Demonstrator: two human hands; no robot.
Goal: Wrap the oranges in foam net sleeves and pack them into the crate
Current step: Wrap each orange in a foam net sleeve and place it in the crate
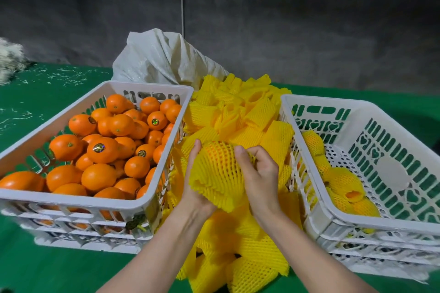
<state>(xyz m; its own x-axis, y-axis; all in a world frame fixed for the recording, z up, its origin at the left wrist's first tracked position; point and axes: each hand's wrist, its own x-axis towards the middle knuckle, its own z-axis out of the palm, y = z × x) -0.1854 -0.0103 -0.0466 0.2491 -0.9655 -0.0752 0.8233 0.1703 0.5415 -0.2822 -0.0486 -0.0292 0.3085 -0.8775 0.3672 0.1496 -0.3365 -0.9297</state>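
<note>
Yellow foam net sleeve [214, 181], stretched over a round orange fruit [217, 153], sits between both hands above the heap of loose yellow sleeves [238, 112]. Left hand [194, 173] cups it with fingers curled round the net; right hand [259, 173] pinches the mesh from the other side. I'd worry about the flared open end facing the person: slacken the grip and the fruit could slide out, or a hard tug might tear the foam. To the right waits the white slotted plastic crate [316, 211], a few wrapped oranges [342, 181] lying in it; its tall near wall must be cleared. Left stands a white plastic crate of bare oranges [71, 197]; a pale woven sack [162, 59] slumps behind, on green table cloth [47, 269].
</note>
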